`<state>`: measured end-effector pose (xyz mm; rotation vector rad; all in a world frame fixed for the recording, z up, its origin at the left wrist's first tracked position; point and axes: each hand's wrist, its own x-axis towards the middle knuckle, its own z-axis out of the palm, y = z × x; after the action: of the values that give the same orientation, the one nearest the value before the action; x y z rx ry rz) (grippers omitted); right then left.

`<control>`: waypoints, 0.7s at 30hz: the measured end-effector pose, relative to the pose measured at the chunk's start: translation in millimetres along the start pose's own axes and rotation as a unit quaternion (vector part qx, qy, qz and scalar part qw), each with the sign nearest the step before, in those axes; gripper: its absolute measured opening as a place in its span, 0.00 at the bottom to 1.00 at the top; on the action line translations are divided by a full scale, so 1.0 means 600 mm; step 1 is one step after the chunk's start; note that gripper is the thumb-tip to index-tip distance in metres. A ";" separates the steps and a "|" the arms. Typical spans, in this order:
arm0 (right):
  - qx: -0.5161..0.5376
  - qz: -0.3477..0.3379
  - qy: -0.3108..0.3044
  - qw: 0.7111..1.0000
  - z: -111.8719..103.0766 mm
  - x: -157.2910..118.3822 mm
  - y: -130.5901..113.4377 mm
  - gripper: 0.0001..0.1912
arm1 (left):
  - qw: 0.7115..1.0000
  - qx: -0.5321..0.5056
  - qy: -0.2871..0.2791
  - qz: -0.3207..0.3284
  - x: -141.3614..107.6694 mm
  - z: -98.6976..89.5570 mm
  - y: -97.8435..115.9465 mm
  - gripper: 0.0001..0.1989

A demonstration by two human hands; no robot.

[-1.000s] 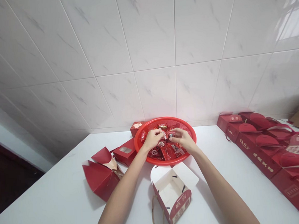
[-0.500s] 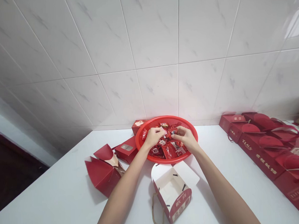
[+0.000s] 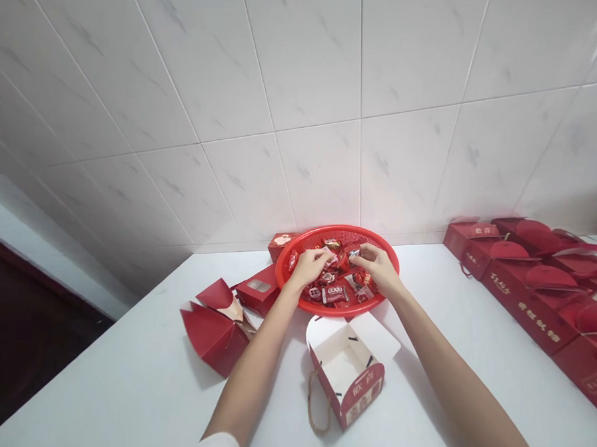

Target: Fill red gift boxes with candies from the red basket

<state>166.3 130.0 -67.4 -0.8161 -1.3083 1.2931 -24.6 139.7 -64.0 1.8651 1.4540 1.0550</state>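
Both hands are over a red plastic basket (image 3: 339,311) filled with wrapped candies (image 3: 336,293), mostly red. My left hand (image 3: 309,266) is closed, its fingertips on a pink-wrapped candy (image 3: 328,251) at the basket's middle. Toward the basket's right side, my right hand (image 3: 378,266) pinches a silvery wrapped candy (image 3: 354,252). Nearer to me, between my forearms, an open red and white box (image 3: 343,368) with a rope handle stands on the table. Its lid flaps are spread and nothing lies inside.
Left of the basket are an open red box (image 3: 214,334), a red box with a window (image 3: 259,289) and a small red box (image 3: 281,243). Closed red boxes (image 3: 525,298) stand in rows at the right. A tiled wall (image 3: 321,175) rises behind the white table (image 3: 137,399).
The view has shifted slightly, moving the whole scene a little. My right fingers now pinch a silvery candy more visibly, and my left fingers remain at the pink one.
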 end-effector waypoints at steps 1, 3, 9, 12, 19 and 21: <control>0.000 0.004 0.000 1.000 0.000 0.000 0.000 0.16 | 0.999 0.026 0.006 -0.018 -0.002 -0.009 -0.002 0.16; -0.002 0.007 0.006 1.000 -0.001 0.000 0.000 0.16 | 0.991 0.108 -0.038 -0.062 -0.011 -0.030 -0.005 0.14; 0.007 0.013 0.000 1.000 0.001 0.003 0.000 0.15 | 0.890 0.337 -0.295 -0.083 -0.024 -0.051 0.002 0.14; 0.006 0.013 0.001 1.000 0.003 0.003 0.001 0.14 | 0.855 0.390 -0.334 -0.072 -0.012 -0.030 0.010 0.32; -0.001 0.012 -0.005 1.000 0.004 0.002 0.002 0.13 | 0.829 0.442 -0.330 -0.091 -0.004 0.002 -0.001 0.41; -0.003 0.007 -0.003 1.000 0.003 0.001 0.003 0.13 | 0.848 0.422 -0.307 -0.088 -0.004 0.003 -0.010 0.37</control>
<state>164.0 130.6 -68.4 -0.8266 -1.3138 1.3044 -26.7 139.2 -70.1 2.2415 1.7374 -0.3833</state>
